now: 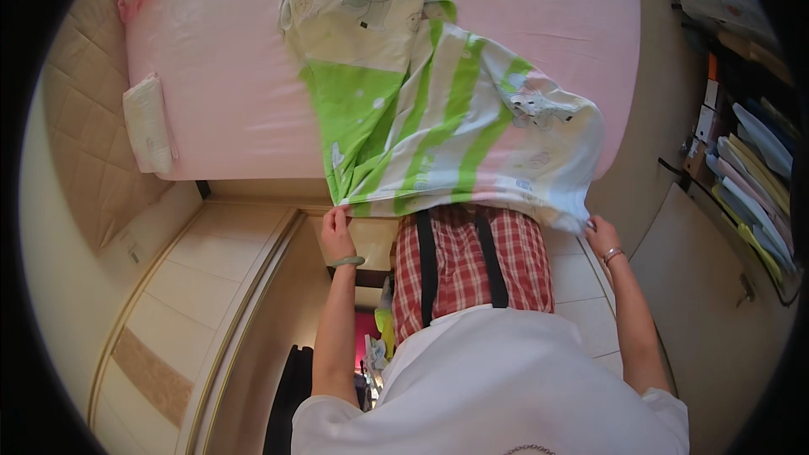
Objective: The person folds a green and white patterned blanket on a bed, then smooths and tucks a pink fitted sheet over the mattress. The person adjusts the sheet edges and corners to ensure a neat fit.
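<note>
A green, white and pink patterned bed cover (pixel 447 118) lies partly bunched on the bed and stretches toward me over the bed's near edge. My left hand (pixel 338 237) pinches its near left corner, a jade-coloured bangle on that wrist. At the near right corner, my right hand (pixel 601 238) has its fingers closed on the cloth, with a silvery bracelet at the wrist. Between the hands the near edge hangs fairly taut, above my red checked trousers. Toward the far side the cloth is heaped in folds, which hide part of it.
The bed has a pink sheet (pixel 227 59). A folded pale cloth (pixel 149 125) lies at its left edge, beside a quilted tan headboard (pixel 84 118). To the right are hanging clothes (pixel 754 177) and a door panel (pixel 704 261). Sliding cabinet doors (pixel 202 261) stand at the lower left.
</note>
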The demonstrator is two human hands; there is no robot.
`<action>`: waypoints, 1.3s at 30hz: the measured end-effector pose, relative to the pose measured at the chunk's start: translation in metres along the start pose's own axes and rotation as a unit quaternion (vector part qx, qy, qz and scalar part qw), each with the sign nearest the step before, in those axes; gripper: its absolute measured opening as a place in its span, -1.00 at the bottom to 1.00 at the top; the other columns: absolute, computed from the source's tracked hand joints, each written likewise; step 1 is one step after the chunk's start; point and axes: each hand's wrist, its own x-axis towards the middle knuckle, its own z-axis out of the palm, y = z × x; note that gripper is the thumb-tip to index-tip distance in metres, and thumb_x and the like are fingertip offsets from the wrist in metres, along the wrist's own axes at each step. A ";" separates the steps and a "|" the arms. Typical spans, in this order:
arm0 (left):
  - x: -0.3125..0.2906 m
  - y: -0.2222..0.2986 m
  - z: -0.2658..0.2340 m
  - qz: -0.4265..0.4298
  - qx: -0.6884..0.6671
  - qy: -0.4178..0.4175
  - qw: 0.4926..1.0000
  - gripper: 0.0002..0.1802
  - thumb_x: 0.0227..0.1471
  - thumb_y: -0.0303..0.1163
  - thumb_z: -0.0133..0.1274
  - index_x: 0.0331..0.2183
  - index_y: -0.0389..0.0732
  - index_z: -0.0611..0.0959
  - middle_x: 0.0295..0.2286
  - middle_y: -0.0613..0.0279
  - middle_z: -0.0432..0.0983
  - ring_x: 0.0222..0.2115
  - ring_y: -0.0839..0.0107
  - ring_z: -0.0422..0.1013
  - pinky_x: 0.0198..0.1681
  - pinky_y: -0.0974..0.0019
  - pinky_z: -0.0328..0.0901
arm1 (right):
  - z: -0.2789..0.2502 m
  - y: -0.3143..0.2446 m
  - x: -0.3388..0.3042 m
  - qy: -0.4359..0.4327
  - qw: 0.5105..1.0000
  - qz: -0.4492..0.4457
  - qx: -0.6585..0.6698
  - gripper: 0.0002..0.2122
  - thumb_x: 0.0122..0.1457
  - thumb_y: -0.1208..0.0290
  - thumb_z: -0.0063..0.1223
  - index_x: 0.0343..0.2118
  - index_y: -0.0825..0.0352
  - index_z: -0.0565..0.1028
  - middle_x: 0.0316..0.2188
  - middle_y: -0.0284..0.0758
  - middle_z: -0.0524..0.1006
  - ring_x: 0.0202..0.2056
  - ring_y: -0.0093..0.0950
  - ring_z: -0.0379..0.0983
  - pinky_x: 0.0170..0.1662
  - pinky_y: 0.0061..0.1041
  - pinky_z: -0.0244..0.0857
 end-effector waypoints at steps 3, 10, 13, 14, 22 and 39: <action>0.009 -0.019 0.014 -0.104 -0.036 0.108 0.988 -0.84 0.02 -0.44 0.17 -0.41 -0.25 0.50 -0.47 0.31 0.43 -0.42 0.50 0.40 -0.34 0.40 0.39 | -0.019 -0.048 0.049 0.069 0.989 -0.099 -0.083 -0.73 0.08 0.33 0.06 -0.18 0.32 0.48 -0.23 -0.09 0.53 -0.17 -0.11 0.44 -0.10 -0.24 0.32; 0.021 -0.061 0.029 -0.150 -0.168 0.190 0.955 -0.62 -0.15 -0.72 0.02 -0.22 -0.19 0.41 -0.30 0.25 0.37 -0.35 0.43 0.36 -0.34 0.40 0.35 | -0.079 -0.252 0.197 0.152 0.938 -0.293 0.108 -0.73 0.17 0.25 -0.05 -0.26 0.35 0.56 -0.34 -0.10 0.56 -0.25 -0.13 0.47 -0.18 -0.29 0.33; 0.016 -0.051 0.038 -0.172 -0.216 0.174 0.945 -0.53 -0.18 -0.77 -0.11 -0.15 -0.21 0.39 -0.25 0.18 0.38 -0.27 0.34 0.39 -0.24 0.33 0.37 | -0.092 -0.342 0.247 0.145 0.924 -0.311 0.169 -0.70 0.14 0.20 0.03 -0.17 0.29 0.54 -0.23 -0.13 0.56 -0.15 -0.19 0.47 -0.10 -0.33 0.32; 0.012 -0.046 0.039 -0.186 -0.232 0.172 0.939 -0.50 -0.19 -0.78 -0.15 -0.12 -0.21 0.39 -0.23 0.15 0.39 -0.24 0.30 0.40 -0.20 0.30 0.38 | -0.092 -0.364 0.259 0.155 0.916 -0.327 0.175 -0.67 0.13 0.18 0.05 -0.13 0.30 0.52 -0.18 -0.14 0.55 -0.13 -0.19 0.47 -0.08 -0.33 0.32; -0.012 -0.052 0.029 -0.273 -0.336 0.057 0.900 -0.54 0.06 -0.66 -0.16 0.04 -0.32 0.40 -0.11 0.04 0.45 -0.14 0.32 0.42 -0.06 0.29 0.34 | -0.050 -0.415 0.278 0.036 0.967 -0.250 -0.029 -0.43 0.06 -0.08 0.04 -0.05 0.35 0.44 -0.11 -0.08 0.51 -0.09 -0.13 0.44 -0.02 -0.27 0.30; -0.025 0.059 0.011 -0.245 -0.320 -0.106 0.909 -0.42 0.26 0.02 -0.27 0.08 -0.23 0.38 0.03 0.14 0.39 0.01 0.29 0.36 0.07 0.15 0.26 | -0.224 -0.152 0.045 0.299 0.858 -0.264 0.323 -0.65 0.22 0.27 -0.01 -0.08 0.47 0.49 -0.02 -0.20 0.43 -0.03 -0.53 0.35 0.04 -0.58 0.18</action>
